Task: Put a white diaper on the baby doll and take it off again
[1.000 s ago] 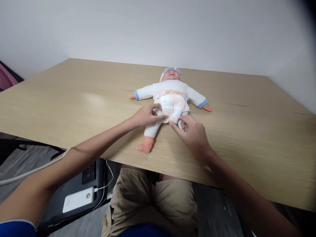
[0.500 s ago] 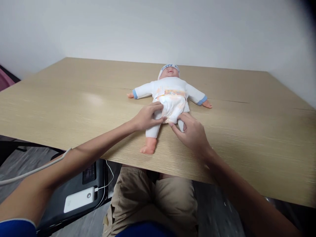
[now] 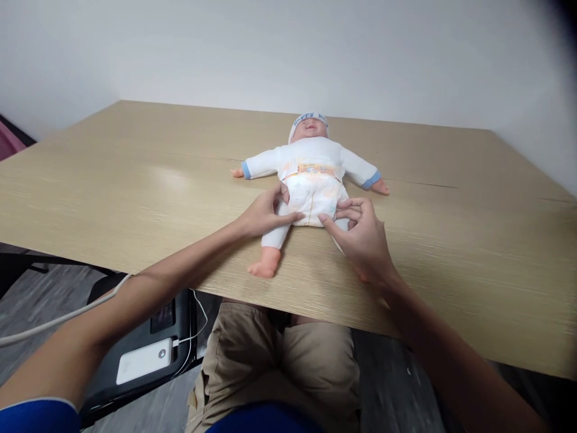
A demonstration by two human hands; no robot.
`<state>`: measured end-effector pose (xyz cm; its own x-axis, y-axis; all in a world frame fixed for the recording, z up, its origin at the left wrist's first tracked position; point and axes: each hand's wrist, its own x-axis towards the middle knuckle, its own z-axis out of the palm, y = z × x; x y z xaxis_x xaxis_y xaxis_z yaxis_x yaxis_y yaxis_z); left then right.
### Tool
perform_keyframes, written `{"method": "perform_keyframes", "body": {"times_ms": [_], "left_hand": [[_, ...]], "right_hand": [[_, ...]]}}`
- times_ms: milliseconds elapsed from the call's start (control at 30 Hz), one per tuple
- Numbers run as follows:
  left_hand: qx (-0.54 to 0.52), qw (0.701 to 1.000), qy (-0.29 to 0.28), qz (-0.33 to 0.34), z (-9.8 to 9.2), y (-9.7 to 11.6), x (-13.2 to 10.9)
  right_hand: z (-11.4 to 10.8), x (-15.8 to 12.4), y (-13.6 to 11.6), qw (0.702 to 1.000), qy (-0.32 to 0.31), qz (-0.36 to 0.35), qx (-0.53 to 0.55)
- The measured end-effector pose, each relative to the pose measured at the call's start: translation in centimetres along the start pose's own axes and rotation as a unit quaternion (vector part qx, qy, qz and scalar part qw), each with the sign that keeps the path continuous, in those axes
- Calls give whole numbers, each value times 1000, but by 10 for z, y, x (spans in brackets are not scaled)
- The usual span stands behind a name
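Note:
A baby doll (image 3: 311, 147) in a white suit with blue cuffs lies on its back, arms spread, its head toward the wall. Around its hips is a white diaper (image 3: 311, 195) with an orange printed band at the waist. My left hand (image 3: 265, 210) grips the diaper's edge at the left leg opening, thumb lying across the lower front. At the opposite leg opening, my right hand (image 3: 363, 231) holds the other edge between thumb and curled fingers. The doll's right-side leg is mostly hidden behind my right hand.
The wooden table (image 3: 135, 216) reaches back to a pale wall. Below its front edge, a white power bank (image 3: 144, 361) with a cable lies on a black seat (image 3: 108, 385). Another white cable (image 3: 67, 316) runs across my left forearm.
My hands have moved apart, the right one shifting rightward. The diaper's front is now spread wider and flatter between the legs, and the doll's legs lie farther apart.

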<state>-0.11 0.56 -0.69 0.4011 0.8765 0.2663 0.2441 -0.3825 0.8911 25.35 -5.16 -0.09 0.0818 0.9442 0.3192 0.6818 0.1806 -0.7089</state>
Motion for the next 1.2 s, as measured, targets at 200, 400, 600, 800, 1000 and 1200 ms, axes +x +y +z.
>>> {"method": "perform_keyframes", "body": {"times_ms": [200, 400, 600, 800, 1000, 1200], "left_hand": [[-65, 994, 42, -75, 2, -4, -7], [-98, 987, 27, -121, -1, 5, -10], [-154, 972, 43, -169, -3, 7, -9], [-110, 973, 37, -201, -4, 14, -7], [-101, 973, -75, -195, -18, 25, 13], [-168, 960, -100, -200, -21, 24, 13]], "right_hand": [[-5, 0, -3, 1000, 5, 14, -8], [-11, -1, -8, 999, -32, -11, -19], [-10, 1, -8, 998, -58, -10, -8], [-7, 1, -8, 998, -53, 16, 32], [-8, 1, -12, 997, -60, 35, 28], [-6, 6, -5, 991, -80, 51, 89]]}}
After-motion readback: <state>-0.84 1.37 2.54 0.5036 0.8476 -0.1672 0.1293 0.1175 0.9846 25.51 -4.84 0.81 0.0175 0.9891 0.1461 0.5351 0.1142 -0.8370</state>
